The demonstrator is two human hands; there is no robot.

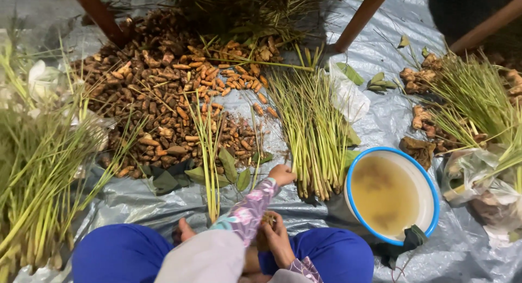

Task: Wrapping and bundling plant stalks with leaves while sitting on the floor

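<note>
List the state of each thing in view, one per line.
Left hand: stretched out, touching the base of the lemongrass bundle.
Right hand: closed on a small root piece.
Basin: holds murky water.
Turmeric pile: heaped loose on the tarp.

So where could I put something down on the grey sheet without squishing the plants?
Bare tarp lies between the lemongrass bundle and the ginger, above the water basin. More shows front left, between the left stalks and the knee. The turmeric heap is crowded, and the reaching left hand fills the gap beside the bundle.
</note>
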